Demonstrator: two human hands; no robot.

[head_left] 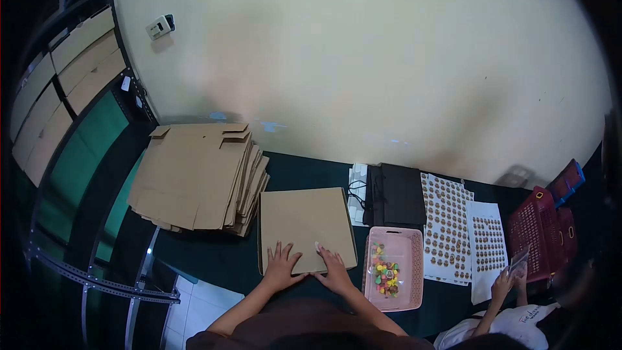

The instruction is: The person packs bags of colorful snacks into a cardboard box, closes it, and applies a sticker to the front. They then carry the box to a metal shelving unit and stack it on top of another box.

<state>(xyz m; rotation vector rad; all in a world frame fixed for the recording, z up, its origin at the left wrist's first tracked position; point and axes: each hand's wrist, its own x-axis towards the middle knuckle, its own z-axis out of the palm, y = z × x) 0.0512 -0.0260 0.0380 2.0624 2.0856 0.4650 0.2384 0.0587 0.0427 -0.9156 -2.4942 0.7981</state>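
A flat, closed cardboard box (306,217) lies in front of me on the dark green tablecloth. My left hand (281,271) rests on its front left part, fingers spread over the top. On the front right part lies my right hand (334,272), its fingers also apart. The thumbs point towards each other along the front edge. Neither hand grips anything. Just right of my right hand stands a pink plastic basket (413,272) with small, colourful pieces (387,279) inside. To the left of the box is a tall stack of flattened cardboard (188,178).
Black paper bags (402,194) and sticker sheets (447,233) lie at the back right. Beyond them is a dark red basket (526,227). A co-worker's hands (502,285) hold a small clear packet at the right. Metal shelving (84,279) with boxes stands left.
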